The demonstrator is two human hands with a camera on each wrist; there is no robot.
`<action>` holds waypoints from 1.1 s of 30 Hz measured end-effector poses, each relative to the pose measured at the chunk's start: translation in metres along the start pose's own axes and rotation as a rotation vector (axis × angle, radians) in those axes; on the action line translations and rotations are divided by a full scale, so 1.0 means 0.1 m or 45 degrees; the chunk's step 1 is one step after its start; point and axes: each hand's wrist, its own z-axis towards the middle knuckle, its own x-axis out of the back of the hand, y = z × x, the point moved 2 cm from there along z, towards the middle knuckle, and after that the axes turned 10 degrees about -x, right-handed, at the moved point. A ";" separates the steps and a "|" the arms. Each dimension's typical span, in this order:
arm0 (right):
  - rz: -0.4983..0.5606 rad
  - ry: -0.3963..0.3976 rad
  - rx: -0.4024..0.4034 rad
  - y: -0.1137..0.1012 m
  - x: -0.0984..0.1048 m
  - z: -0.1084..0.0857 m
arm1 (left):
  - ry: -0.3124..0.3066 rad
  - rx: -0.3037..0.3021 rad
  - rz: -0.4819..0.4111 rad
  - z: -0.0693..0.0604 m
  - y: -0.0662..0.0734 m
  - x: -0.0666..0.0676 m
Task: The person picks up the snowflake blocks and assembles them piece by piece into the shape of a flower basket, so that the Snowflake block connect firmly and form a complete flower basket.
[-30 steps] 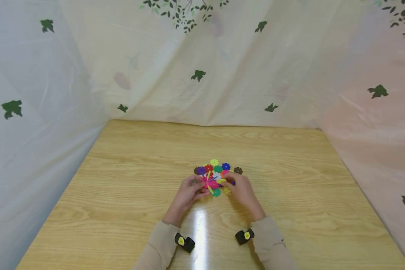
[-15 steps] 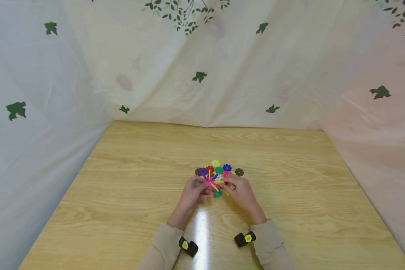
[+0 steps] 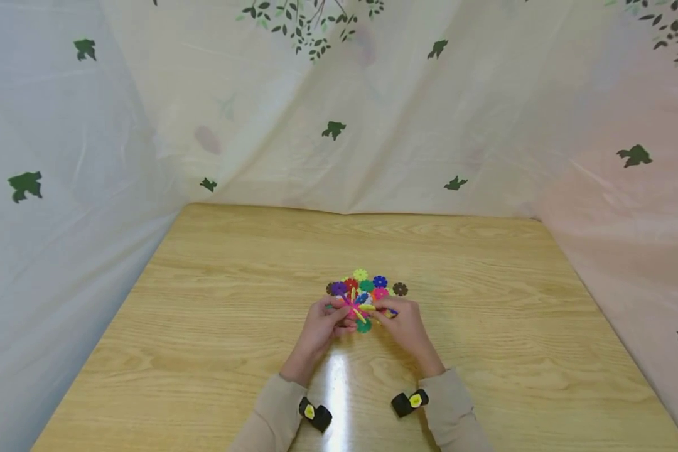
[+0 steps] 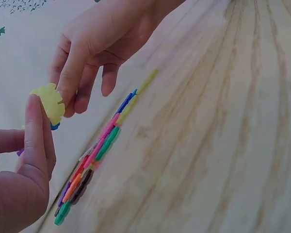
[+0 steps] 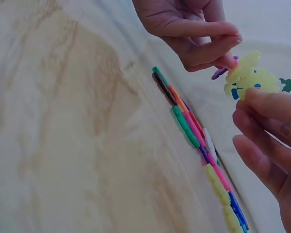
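Observation:
Several notched plastic snowflake discs are slotted together into a small cluster above the table. My left hand (image 3: 320, 323) pinches its pink disc (image 3: 352, 309) between thumb and fingers. Yellow, purple and blue discs stand edge-on out of the pink one. My right hand (image 3: 405, 321) pinches a yellow snowflake disc (image 3: 367, 307) at the right side of the cluster. The right wrist view shows that yellow disc (image 5: 263, 80) under the right thumb, with a purple disc (image 5: 219, 73) beyond it. In the left wrist view, the left fingers partly cover the cluster.
Loose snowflake discs lie in a flat group on the wooden table (image 3: 203, 301), just beyond and beneath the hands. Among them are a brown disc (image 3: 400, 289), a blue disc (image 3: 380, 281) and a green disc (image 3: 364, 326). A printed curtain (image 3: 271, 125) surrounds the table's back and sides.
The cluster in my left hand has turned, so the pink disc's face shows less broadly. The left hand has shifted slightly right; the right hand keeps its pinch on the yellow disc.

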 end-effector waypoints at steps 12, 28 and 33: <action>0.012 -0.056 -0.016 -0.07 0.04 -0.02 | -0.004 -0.046 0.003 -0.01 -0.04 -0.07; 0.324 -0.201 -0.353 0.08 0.03 -0.02 | -0.120 0.001 0.179 0.01 -0.02 0.01; 0.325 -0.322 -0.348 0.10 0.10 -0.02 | -0.178 0.000 0.250 0.03 0.02 0.06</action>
